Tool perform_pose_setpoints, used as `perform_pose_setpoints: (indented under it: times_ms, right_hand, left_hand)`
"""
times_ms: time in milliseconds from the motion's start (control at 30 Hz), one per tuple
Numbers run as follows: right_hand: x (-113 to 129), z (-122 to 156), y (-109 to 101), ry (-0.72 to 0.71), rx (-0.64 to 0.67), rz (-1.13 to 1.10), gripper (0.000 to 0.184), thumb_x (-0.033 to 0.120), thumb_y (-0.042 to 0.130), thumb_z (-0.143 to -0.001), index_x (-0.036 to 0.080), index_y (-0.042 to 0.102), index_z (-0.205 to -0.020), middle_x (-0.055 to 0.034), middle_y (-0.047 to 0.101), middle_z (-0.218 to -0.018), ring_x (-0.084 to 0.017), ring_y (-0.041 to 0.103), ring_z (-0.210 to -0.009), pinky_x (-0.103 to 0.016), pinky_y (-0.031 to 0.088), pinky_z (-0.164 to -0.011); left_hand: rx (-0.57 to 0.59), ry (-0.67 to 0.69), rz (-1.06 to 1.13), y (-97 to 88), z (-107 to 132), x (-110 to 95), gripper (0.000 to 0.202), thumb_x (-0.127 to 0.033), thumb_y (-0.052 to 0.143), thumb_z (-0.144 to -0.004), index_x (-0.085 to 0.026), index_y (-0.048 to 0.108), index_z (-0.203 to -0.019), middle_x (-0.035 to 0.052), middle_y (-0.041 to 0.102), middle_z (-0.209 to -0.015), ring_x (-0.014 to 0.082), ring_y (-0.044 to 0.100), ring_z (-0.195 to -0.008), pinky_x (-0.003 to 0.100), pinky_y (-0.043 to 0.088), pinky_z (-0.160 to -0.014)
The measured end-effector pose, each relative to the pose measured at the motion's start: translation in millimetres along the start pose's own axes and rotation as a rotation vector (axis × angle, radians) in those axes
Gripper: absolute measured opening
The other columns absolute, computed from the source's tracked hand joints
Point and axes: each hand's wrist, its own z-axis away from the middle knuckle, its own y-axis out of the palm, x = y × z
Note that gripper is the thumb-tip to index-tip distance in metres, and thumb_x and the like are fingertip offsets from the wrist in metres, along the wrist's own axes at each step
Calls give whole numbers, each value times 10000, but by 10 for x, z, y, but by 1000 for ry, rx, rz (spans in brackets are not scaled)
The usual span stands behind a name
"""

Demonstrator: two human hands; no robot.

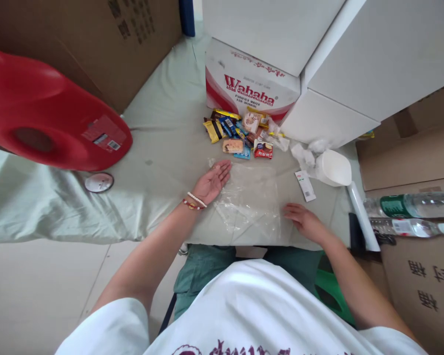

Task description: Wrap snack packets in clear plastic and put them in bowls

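Clear plastic: one bag (249, 199) between left hand (210, 183), extended palm-up, and right hand (305, 220), loosely spread.

Wears wht tee (251, 301) w/ maroon lettering (250, 351), grn trousers (205, 266), wht & red bracelets (197, 199) on L wrist (202, 194).

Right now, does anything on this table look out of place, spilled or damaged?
Nothing looks plainly spilled or damaged. The untidiest spot is the snacks, heaped at mixed angles by the lettered box; the clear bag between the left hand and right hand is merely creased.
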Motion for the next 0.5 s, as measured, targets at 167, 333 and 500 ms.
perform_pose_setpoints:
  times_ms: [167,333,500]
  right_hand:
    - [214,-640,-342,-27,-238,-24,377,145,496,-1014,280,746,-1262,-86,765,-1216,-253,707,-1141,-510,579,-1022]
    - [690,-1605,250,-219,-12,-6,408,346,538,-1062,240,646,-1441,-111,602,-1531,-299,499,-1461,-559,415,-1213]
    - [752,-1903,833,-11,24,114,607,500,511,-1070,263,440,-1624,-102,318,-1737,-335,250,-1614,-656,155,-1298]
  left_hand:
    - [72,-86,19,134,-104,100,362,-437,608,-966,-168,735,-1172,143,591,-1544,246,492,-1498,440,309,-1301]
    - [159,23,-100,355,-3,-15,454,-518,673,-896,-175,721,-1189,157,625,-1498,280,514,-1478,478,348,-1276]
    - [-242,358,-728,294,503,-98,540,-592,756,-789,-213,632,-1152,140,660,-1362,279,610,-1316,426,552,-1022]
